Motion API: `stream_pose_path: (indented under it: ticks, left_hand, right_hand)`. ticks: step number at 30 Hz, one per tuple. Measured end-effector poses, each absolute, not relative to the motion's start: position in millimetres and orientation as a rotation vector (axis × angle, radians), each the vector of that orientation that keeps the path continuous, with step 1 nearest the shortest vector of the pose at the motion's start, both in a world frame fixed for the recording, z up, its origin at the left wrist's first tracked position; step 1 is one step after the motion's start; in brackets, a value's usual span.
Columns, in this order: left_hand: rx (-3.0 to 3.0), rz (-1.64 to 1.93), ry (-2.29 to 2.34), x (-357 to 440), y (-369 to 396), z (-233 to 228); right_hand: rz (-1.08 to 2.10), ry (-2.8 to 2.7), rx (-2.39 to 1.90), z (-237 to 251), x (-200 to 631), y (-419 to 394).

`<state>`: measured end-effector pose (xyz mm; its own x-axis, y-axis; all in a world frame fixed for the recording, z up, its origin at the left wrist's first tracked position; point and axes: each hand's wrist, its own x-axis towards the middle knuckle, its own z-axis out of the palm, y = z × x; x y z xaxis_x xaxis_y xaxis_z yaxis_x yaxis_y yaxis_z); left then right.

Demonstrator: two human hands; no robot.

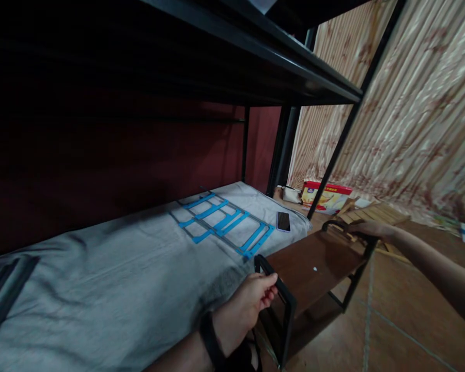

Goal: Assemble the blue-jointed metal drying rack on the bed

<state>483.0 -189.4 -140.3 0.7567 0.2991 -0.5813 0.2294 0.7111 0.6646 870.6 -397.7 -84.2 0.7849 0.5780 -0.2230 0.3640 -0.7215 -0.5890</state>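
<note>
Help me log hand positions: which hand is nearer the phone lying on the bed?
Left, narrowly. The left hand grips the near end frame of the brown shelf, below the phone. The right hand holds the far end frame, off to the phone's right.

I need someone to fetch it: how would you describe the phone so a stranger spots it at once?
Start at the lower bunk's grey mattress. Go to its far end, just right of the blue-and-grey frame lying flat there. The phone is the small dark, glossy slab near the mattress edge.
</note>
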Motion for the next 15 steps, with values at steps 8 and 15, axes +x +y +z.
stream_pose_path:
  ticks: [8,15]
  left_hand:
    - [0.852,0.009,0.948,525,-200,-255]
    - [0.869,0.022,1.008,543,-202,-312]
  right_hand:
    - [0.721,-0.545,-2.443,-205,910,-380]
    - [0.741,-0.481,-2.552,-268,932,-348]
